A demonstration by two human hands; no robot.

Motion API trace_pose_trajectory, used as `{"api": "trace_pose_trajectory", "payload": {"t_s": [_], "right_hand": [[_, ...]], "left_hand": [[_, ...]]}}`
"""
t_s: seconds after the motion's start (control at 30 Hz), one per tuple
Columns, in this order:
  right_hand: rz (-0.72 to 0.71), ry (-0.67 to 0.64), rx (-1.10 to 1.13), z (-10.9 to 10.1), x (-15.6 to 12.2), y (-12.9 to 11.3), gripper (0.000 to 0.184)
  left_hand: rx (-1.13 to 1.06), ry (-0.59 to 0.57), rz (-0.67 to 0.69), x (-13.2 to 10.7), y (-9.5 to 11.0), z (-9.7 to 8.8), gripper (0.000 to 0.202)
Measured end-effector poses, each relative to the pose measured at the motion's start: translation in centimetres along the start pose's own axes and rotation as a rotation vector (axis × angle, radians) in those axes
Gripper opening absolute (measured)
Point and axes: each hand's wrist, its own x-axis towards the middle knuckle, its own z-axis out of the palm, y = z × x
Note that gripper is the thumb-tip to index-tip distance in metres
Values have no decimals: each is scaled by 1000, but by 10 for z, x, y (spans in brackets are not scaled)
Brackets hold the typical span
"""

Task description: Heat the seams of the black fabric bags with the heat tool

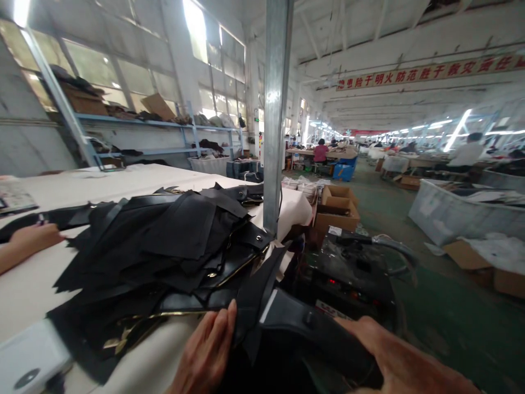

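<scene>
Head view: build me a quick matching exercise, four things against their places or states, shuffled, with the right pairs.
Things
1. Left hand
2. Metal post
3. Right hand
4. Pile of black pieces

Places or states
A. Holding a black panel with a white edge
B. Heaped on the white table
C. Fingers close together, near a gold zipper
D. Grey, standing upright

Right pairs: 1-C; 2-D; 3-A; 4-B
</scene>
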Motion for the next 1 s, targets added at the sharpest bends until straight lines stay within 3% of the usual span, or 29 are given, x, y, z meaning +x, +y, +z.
{"api": "trace_pose_trajectory", "payload": {"t_s": [0.17, 0.33, 0.5, 0.63, 0.7, 0.87, 1.0], "right_hand": [[-116, -34, 6, 14, 16, -5, 73], [-44, 64, 57, 17, 39, -26, 77], [-201, 124, 129, -3, 49, -42, 45], [-103, 39, 36, -1, 48, -34, 77], [-129, 3, 7, 7, 56, -28, 78], [-281, 130, 158, 10, 99, -29, 48], [-255, 34, 341, -9, 125, -47, 29]], "left_hand": [[-44, -28, -23, -1, 2, -2, 59], [9, -99, -148, -3, -7, -3, 66], [116, -130, -148, 10, -17, -8, 58], [173, -102, -131, 17, -24, -9, 47], [162, -123, -120, 16, -28, -7, 46], [57, -194, -172, 6, -47, 3, 43], [-150, -217, -396, -4, -72, 9, 27]]}}
